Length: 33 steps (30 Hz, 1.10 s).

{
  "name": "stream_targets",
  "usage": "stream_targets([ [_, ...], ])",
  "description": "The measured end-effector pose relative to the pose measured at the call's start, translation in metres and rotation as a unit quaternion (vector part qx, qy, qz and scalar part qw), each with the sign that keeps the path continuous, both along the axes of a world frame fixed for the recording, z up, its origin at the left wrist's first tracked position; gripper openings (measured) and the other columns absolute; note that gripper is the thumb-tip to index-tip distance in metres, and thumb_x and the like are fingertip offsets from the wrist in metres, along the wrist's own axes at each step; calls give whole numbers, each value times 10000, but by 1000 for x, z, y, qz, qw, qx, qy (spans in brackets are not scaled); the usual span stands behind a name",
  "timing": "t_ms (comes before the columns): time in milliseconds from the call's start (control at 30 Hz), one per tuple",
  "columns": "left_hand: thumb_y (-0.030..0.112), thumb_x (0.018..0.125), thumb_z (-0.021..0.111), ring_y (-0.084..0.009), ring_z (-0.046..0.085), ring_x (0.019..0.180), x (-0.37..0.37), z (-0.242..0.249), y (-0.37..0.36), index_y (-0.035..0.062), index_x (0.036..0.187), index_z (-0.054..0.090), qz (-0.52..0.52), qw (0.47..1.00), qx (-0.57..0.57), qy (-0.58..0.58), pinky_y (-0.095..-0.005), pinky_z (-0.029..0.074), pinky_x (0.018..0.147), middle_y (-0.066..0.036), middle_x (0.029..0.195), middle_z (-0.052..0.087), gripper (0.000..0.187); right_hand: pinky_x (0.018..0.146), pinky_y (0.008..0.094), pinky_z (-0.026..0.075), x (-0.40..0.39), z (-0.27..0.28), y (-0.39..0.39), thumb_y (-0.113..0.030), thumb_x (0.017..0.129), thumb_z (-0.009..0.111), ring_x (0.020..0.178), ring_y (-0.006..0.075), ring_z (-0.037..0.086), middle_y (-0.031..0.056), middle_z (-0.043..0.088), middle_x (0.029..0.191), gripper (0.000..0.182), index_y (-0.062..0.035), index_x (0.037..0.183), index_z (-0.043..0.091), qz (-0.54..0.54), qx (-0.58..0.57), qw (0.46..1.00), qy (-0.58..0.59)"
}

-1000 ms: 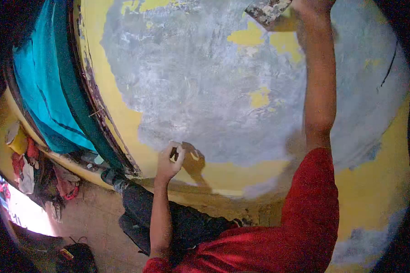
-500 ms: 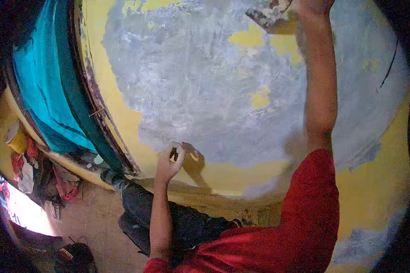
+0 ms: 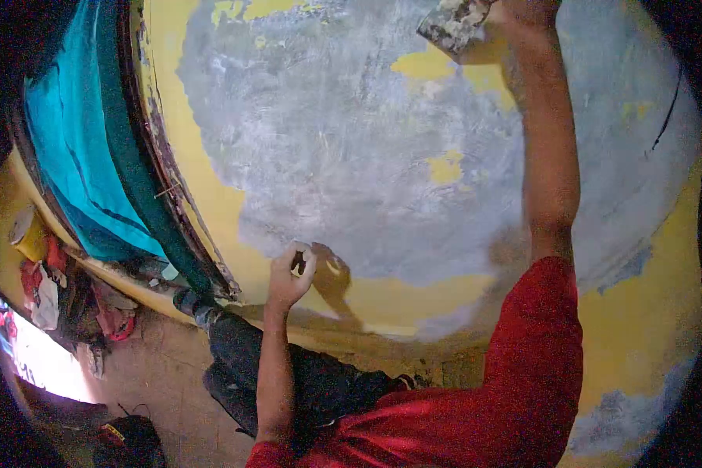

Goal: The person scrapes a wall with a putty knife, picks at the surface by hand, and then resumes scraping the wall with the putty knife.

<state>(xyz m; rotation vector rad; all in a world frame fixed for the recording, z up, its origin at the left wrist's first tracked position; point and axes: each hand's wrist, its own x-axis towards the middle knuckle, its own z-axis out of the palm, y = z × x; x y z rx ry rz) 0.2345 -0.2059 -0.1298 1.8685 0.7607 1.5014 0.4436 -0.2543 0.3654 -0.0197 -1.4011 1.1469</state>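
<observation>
My right hand (image 3: 526,14) is raised to the top edge of the view, closed around a putty knife (image 3: 454,25) whose broad blade is smeared with grey-white filler. The handle is hidden in the hand. The blade is close to the wall (image 3: 343,125), which carries a large grey coat with yellow paint showing through in patches. Lower down, my left hand (image 3: 291,274) is held near the wall's lower part, thumb and fingers curled into a ring. Nothing shows inside that ring, and its shadow falls on the wall beside it.
On the left, a teal curtain (image 3: 78,148) hangs in a dark frame (image 3: 160,148). A yellow container (image 3: 28,235) and piled cloths (image 3: 47,296) lie below it. A black bag (image 3: 129,441) rests on the tiled floor (image 3: 187,382). Bright light enters at the lower left.
My right hand and the putty knife have shifted slightly left, and the blade has tilted a little. The left hand stays in about the same place, still curled.
</observation>
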Motion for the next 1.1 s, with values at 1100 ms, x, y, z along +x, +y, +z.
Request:
stream_targets([
  [1100,80,950,673,-114,483,605,2,11,0,50,908,583,-3,1000,6,6,-299,407,571,-44,713,535,104,360,279,221,-12,-6,-1,-439,1013,638,365,55,256,-83,331,508,426,-182,721,465,-476,283,832,-31],
])
